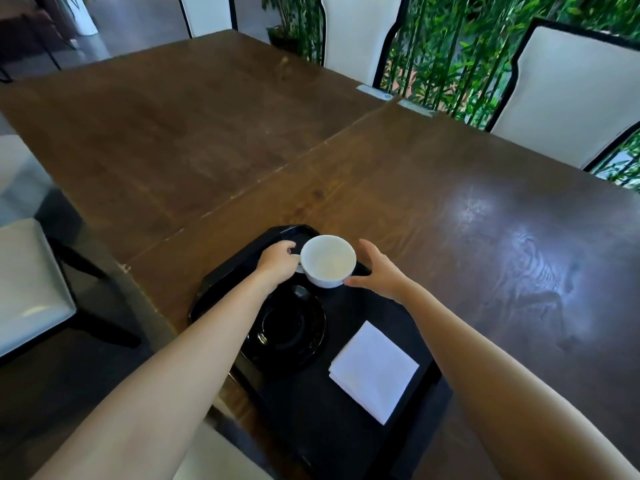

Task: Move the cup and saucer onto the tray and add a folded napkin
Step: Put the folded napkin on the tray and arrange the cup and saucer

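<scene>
A white cup [328,260], empty inside, is held above the far part of the black tray [346,420]. My left hand [277,263] grips its handle on the left side. My right hand [379,270] is open beside the cup, its thumb touching the cup's right wall. A black saucer [285,332] lies on the tray below and nearer than the cup, with a small dark spoon [300,292] on its far rim. A folded white napkin [374,370] lies flat on the tray to the right of the saucer.
The tray lies on a long dark wooden table [433,188]. White chairs [571,98] stand along the far side, with green bamboo behind them. Another white chair [31,282] stands at the left, and one sits just below me.
</scene>
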A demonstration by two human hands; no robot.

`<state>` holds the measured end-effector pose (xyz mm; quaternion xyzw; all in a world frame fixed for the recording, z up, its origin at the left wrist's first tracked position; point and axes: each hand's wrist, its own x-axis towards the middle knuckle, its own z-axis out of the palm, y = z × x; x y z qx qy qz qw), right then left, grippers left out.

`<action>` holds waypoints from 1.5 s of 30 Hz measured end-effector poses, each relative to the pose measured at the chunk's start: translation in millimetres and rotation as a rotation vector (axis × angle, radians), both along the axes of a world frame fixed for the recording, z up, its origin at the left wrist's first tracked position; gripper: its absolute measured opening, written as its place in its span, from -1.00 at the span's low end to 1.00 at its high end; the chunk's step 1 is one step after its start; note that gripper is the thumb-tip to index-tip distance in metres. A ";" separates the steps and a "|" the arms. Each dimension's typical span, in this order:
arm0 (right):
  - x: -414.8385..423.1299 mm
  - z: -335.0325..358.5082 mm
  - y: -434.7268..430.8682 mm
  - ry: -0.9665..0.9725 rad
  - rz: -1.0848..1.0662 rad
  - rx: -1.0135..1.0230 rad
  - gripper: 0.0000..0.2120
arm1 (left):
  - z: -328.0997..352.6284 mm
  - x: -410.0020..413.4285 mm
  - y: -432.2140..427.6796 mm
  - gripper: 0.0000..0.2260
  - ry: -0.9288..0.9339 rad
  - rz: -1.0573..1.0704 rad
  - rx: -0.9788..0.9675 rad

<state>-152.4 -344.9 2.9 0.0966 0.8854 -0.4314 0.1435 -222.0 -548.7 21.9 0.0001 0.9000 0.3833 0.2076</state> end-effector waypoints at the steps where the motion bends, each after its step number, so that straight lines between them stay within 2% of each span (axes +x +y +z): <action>1: -1.0 -3.4 1.3 0.001 0.006 -0.039 -0.08 | -3.6 -2.2 1.2 -0.68 0.023 -0.007 -0.004; 3: -1.6 -9.3 3.1 0.014 0.027 -0.119 -0.09 | -9.0 -6.4 2.0 -0.74 0.066 -0.015 -0.009; 6: -2.2 -13.0 1.2 0.066 0.059 -0.204 -0.18 | -13.7 -12.5 1.4 -0.70 0.100 0.015 0.010; 13: 2.9 -27.2 -12.9 0.184 -0.038 -0.220 -0.22 | -19.0 -22.4 -1.4 -0.76 0.145 0.000 0.070; 21: 19.8 -37.5 -32.1 0.302 -0.181 -0.241 -0.24 | -24.0 -23.1 -3.4 -0.72 0.148 -0.039 0.139; 45: 32.5 -31.4 -47.2 0.300 -0.319 -0.229 -0.24 | -21.6 -26.0 -1.2 -0.72 0.148 -0.125 0.235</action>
